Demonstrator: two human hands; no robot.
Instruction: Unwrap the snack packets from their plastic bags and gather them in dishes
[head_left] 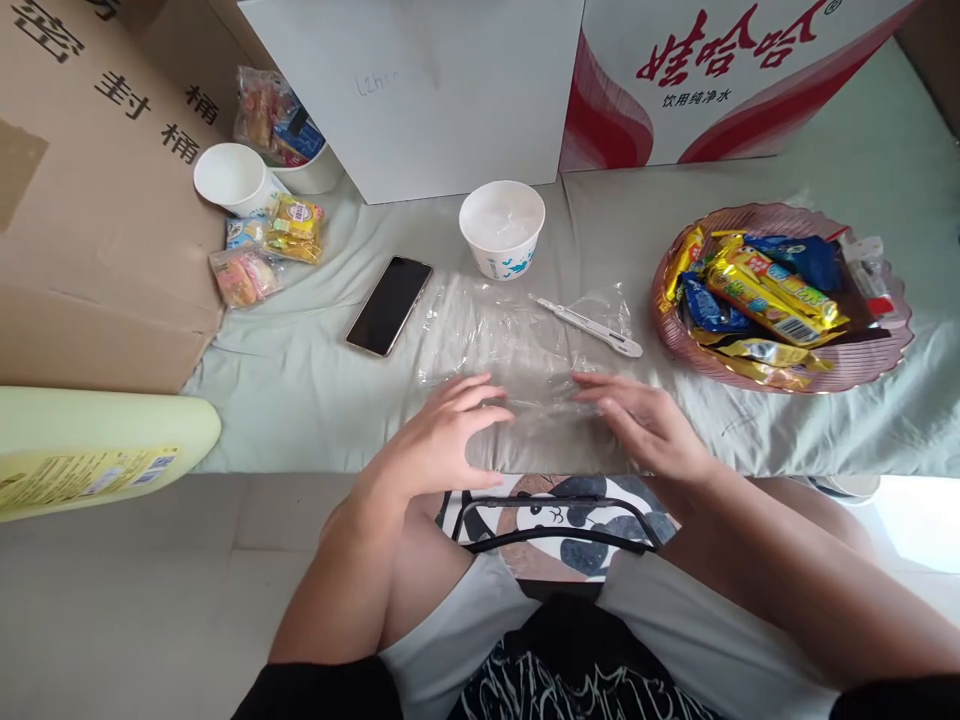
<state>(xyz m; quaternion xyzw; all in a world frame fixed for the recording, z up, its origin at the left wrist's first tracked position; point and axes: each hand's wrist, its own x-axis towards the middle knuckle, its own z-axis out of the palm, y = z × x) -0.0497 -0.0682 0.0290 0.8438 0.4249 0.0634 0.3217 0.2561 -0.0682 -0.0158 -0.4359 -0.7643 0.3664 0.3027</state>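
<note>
A clear, crinkled plastic bag or sheet [487, 335] lies flat on the green cloth in front of me. My left hand [450, 430] is over its near left edge, thumb and fingers spread with nothing between them. At the near right edge rests my right hand [645, 420], its fingers stretched out and apparently touching the film. A white utility knife [592, 327] lies slantwise on the plastic's right side. Behind the film stands a white paper cup [501, 235] with blue print; something clear and crumpled seems to be inside it.
Left of the film lies a phone [390, 305]. A pink ribbed bowl [877, 355] of wrapped snacks stands right. Packaged snacks [296, 230] and another paper cup [234, 178] sit far left by a cardboard box [97, 270]. A white carton [450, 90] borders the back.
</note>
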